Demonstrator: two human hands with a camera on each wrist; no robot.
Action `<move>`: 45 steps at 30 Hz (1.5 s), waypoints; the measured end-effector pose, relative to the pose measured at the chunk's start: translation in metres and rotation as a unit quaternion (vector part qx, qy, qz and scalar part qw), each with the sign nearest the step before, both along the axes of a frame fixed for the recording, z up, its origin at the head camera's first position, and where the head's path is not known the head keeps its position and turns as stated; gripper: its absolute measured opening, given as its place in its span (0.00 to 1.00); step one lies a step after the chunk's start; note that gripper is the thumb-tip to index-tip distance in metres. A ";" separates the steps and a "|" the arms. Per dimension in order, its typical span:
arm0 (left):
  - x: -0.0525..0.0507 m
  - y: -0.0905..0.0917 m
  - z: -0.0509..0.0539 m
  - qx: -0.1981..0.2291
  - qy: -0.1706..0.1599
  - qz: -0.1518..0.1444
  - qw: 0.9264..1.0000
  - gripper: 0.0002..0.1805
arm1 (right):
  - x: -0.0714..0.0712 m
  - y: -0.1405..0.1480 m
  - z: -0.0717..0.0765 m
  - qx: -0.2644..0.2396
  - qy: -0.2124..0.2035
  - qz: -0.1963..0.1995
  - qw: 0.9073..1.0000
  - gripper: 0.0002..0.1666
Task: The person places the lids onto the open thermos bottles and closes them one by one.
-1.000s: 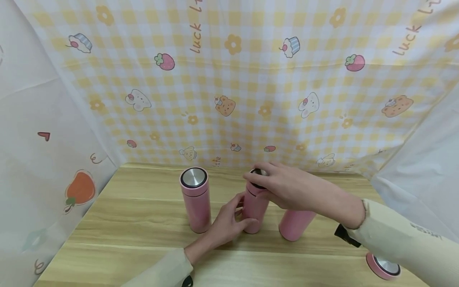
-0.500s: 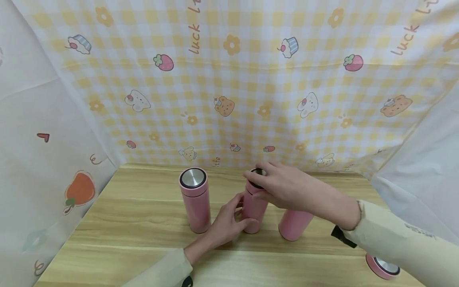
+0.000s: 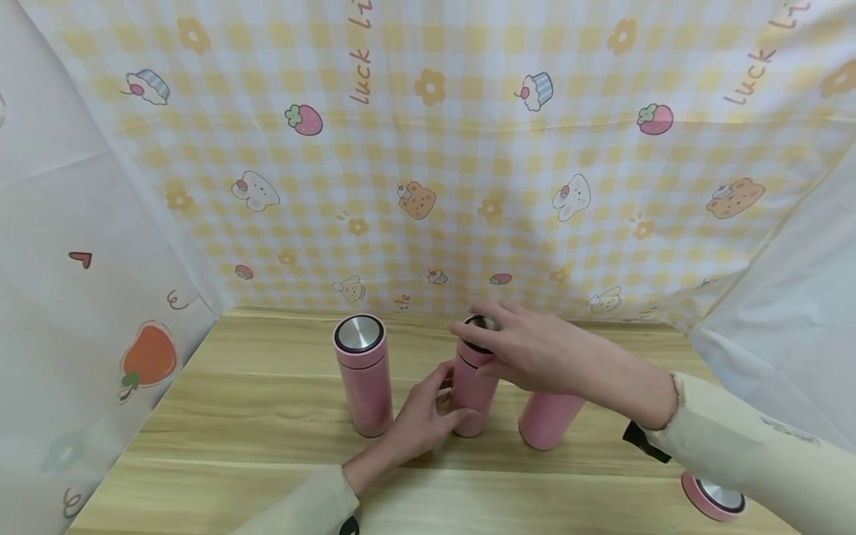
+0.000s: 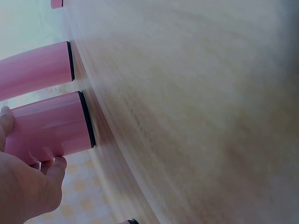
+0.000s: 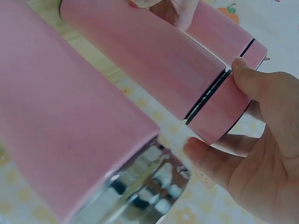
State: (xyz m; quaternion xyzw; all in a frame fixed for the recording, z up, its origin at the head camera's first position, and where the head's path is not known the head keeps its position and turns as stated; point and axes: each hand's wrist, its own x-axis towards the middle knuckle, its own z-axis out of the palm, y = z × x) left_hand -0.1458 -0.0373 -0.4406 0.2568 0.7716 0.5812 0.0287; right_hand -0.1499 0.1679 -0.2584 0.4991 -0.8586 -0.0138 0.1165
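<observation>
Upright on the wooden table stands the middle pink thermos flask point(image 3: 473, 394), with my left hand point(image 3: 424, 417) gripping its lower body between thumb and fingers. From above, my right hand point(image 3: 538, 345) holds the flask's pink lid point(image 5: 219, 109) by its sides; the lid's steel top is partly hidden by the fingers. A narrow dark seam shows between lid and body in the right wrist view. To the right is another pink flask point(image 3: 550, 423) without a lid, its shiny metal neck point(image 5: 140, 186) bare; my right hand and forearm hide its top in the head view.
A third pink flask point(image 3: 366, 386), lid on, stands left of my left hand. A loose pink lid point(image 3: 714, 496) lies at the lower right, beside my right sleeve. Behind the wooden table point(image 3: 267, 416) hangs a yellow checked cloth point(image 3: 461, 238).
The right hand's fingers and thumb shift slightly around the lid. The left hand and the flasks stay in place; the head view tilts a little.
</observation>
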 end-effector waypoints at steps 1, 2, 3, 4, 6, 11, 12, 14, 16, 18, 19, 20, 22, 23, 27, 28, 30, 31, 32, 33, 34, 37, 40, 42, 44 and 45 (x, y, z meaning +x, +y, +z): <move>0.000 0.000 0.000 -0.001 -0.001 0.000 1.000 0.37 | 0.000 0.002 0.001 0.001 -0.012 0.001 1.000 0.39; 0.000 0.000 0.000 -0.001 -0.002 0.001 1.000 0.38 | 0.000 0.003 0.001 0.002 -0.021 0.005 1.000 0.39; 0.001 0.000 0.000 -0.002 -0.003 0.002 1.000 0.38 | 0.000 0.005 0.002 0.003 -0.031 0.010 0.999 0.40; 0.001 0.000 0.000 -0.002 -0.005 0.004 1.000 0.38 | 0.000 0.006 0.002 0.000 -0.040 0.018 0.999 0.40; 0.002 0.000 0.001 0.001 -0.006 0.005 1.000 0.38 | -0.002 0.009 0.004 -0.004 -0.057 0.032 0.998 0.39; 0.004 0.000 0.003 0.011 -0.008 0.004 1.000 0.39 | -0.005 0.012 0.005 -0.009 -0.069 0.054 0.996 0.36; 0.004 0.000 0.004 0.012 -0.008 0.003 1.000 0.39 | -0.005 0.012 0.004 -0.011 -0.069 0.056 0.996 0.36; 0.004 0.000 0.005 0.011 -0.010 0.004 1.000 0.39 | -0.005 0.011 0.004 -0.014 -0.067 0.056 0.996 0.35; 0.004 0.000 0.005 0.009 -0.012 0.005 1.000 0.39 | -0.005 0.009 0.004 -0.018 -0.065 0.054 0.996 0.34; 0.004 0.000 0.005 0.007 -0.014 0.006 1.000 0.38 | -0.004 0.008 0.004 -0.019 -0.063 0.049 0.997 0.34; 0.004 0.000 0.005 0.006 -0.014 0.006 1.000 0.38 | -0.004 0.007 0.004 -0.019 -0.061 0.046 0.997 0.33; 0.003 0.000 0.004 0.006 -0.013 0.005 1.000 0.38 | -0.004 0.007 0.004 -0.017 -0.059 0.044 0.997 0.33; 0.003 0.000 0.004 0.006 -0.012 0.003 1.000 0.38 | -0.003 0.006 0.004 -0.013 -0.053 0.040 0.998 0.34; 0.003 0.000 0.004 0.007 -0.011 0.003 1.000 0.38 | -0.002 0.006 0.004 -0.009 -0.047 0.038 0.998 0.34; 0.003 0.000 0.004 0.009 -0.015 0.002 1.000 0.38 | -0.001 0.003 0.004 0.009 -0.028 0.021 0.999 0.36; 0.003 0.000 0.004 0.009 -0.016 0.002 1.000 0.38 | 0.000 0.003 0.004 0.012 -0.024 0.018 0.999 0.37; 0.003 0.000 0.004 0.008 -0.016 0.002 1.000 0.37 | 0.000 0.002 0.004 0.014 -0.019 0.009 1.000 0.37; 0.003 0.000 0.004 0.009 -0.016 0.002 1.000 0.37 | 0.000 0.002 0.003 0.013 -0.017 0.009 1.000 0.37; 0.003 0.000 0.004 0.009 -0.016 0.003 1.000 0.37 | 0.000 0.001 0.003 0.012 -0.014 0.009 1.000 0.37; 0.004 0.000 0.004 0.009 -0.015 0.003 1.000 0.37 | 0.001 0.001 0.003 0.010 -0.013 0.008 1.000 0.36; 0.004 0.000 0.004 0.010 -0.013 0.003 1.000 0.37 | 0.001 0.001 0.003 0.008 -0.012 0.007 1.000 0.36; 0.003 0.000 0.003 0.007 -0.011 0.006 1.000 0.37 | 0.001 0.001 0.002 0.003 -0.009 0.007 1.000 0.37; 0.002 0.001 0.002 0.006 -0.010 0.008 1.000 0.37 | 0.001 0.001 0.001 -0.001 -0.007 0.007 1.000 0.37; 0.002 0.002 0.002 0.006 -0.010 0.010 1.000 0.37 | 0.001 0.000 0.001 -0.001 -0.004 0.009 1.000 0.37; 0.003 0.003 0.001 0.008 -0.010 0.010 1.000 0.37 | 0.001 0.000 0.001 0.000 0.000 0.011 1.000 0.37; 0.003 0.003 0.001 0.007 -0.010 0.010 1.000 0.37 | 0.001 0.000 0.001 0.001 0.002 0.011 1.000 0.37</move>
